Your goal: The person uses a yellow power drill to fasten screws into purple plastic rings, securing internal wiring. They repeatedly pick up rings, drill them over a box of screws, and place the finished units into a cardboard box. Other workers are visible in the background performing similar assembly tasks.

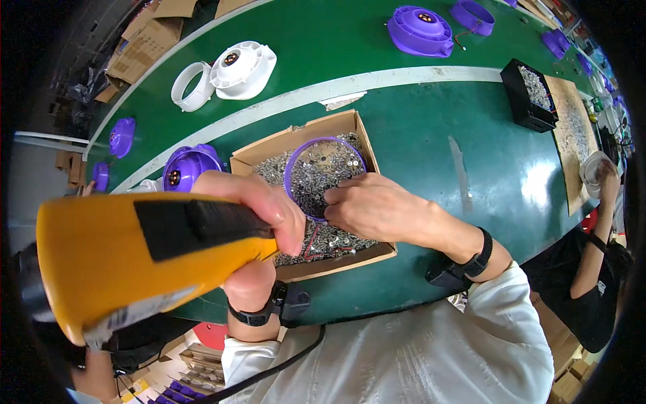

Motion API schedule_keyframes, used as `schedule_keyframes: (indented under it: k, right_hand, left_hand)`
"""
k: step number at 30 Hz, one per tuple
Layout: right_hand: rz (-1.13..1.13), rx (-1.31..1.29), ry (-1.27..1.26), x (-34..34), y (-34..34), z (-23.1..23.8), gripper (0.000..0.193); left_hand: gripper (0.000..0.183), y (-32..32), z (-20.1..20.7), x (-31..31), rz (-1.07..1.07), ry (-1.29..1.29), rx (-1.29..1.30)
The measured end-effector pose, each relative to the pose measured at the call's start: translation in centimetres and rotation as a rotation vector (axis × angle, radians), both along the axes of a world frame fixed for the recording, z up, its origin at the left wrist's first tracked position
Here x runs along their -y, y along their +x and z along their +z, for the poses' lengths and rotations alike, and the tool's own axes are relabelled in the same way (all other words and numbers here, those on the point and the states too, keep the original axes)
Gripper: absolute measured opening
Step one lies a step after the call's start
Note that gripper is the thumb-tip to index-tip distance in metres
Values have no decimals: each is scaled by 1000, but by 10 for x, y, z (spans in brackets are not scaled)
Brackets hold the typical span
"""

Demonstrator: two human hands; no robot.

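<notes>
My left hand (259, 212) is closed around a yellow power tool (114, 246) with a black panel, raised close to the camera. A cardboard box (336, 268) full of small metal screws (276, 168) lies under both hands. In it is a thin purple ring (291, 168), with screws showing through its middle and a red wire (309, 246) near its lower side. My right hand (373, 209) has its fingers curled over the ring's lower right rim; the fingertips are partly hidden. Behind the tool and my left hand, a purple round housing (192, 165) is partly covered.
On the green belt (323, 40) beyond the pale rail stand a white housing (245, 71), a white ring (192, 87) and several purple parts (420, 30). A black bin (528, 97) of small parts stands at right. Another person's hand (605, 178) holds a white part there.
</notes>
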State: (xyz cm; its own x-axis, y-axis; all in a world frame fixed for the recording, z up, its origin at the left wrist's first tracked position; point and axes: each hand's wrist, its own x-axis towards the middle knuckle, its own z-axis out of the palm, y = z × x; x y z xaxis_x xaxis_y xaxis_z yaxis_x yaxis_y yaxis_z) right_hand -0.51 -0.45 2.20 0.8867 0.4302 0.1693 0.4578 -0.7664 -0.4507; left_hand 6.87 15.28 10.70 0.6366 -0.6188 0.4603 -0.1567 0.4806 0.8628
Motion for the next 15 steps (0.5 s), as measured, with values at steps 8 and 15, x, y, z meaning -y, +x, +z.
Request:
schedule_keyframes:
  k: [8,15]
  right_hand:
    - [10,0,11,2,1,2,15]
    - [5,-34,9,4,1,2,17]
  left_hand:
    - [60,-7,13,-2,191,50,-39]
    - [70,-16,23,-11,287,66,-92]
